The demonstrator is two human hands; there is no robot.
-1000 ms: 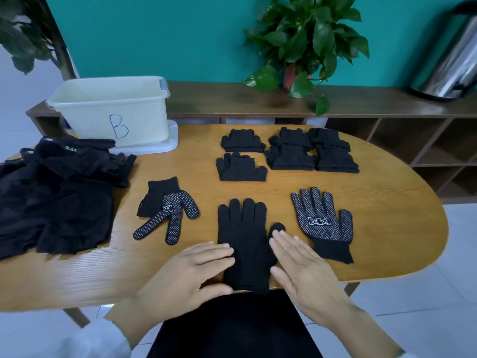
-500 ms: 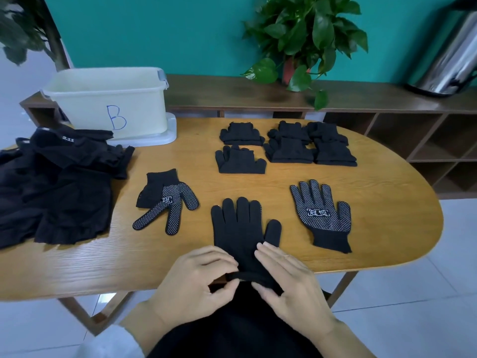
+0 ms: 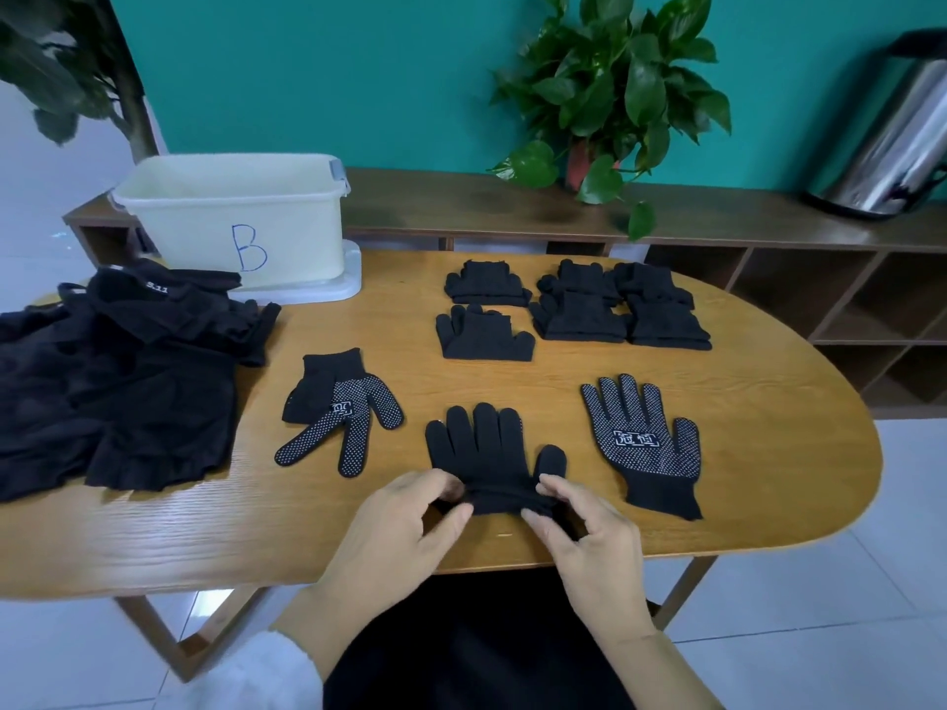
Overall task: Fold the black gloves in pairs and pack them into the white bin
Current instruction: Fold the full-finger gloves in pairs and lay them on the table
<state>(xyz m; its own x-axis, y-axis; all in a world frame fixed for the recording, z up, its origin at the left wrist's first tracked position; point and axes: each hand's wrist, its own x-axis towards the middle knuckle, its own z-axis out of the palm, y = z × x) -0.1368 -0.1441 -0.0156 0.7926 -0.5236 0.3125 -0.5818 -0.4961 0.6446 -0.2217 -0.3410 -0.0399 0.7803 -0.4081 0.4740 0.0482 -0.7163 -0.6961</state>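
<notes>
Head view: oval wooden tabletop before a teal wall. A plain black glove pair lies near the front edge, fingers pointing away, cuff rolled; left hand and right hand each pinch that cuff. White bin stands far left.

A person's left hand and right hand pinch the rolled cuff of a black glove pair at the near edge of an oval wooden table; dotted gloves lie to either side, one crumpled, one flat; folded pairs sit beyond; a white bin marked "B" stands at the far left.
</notes>
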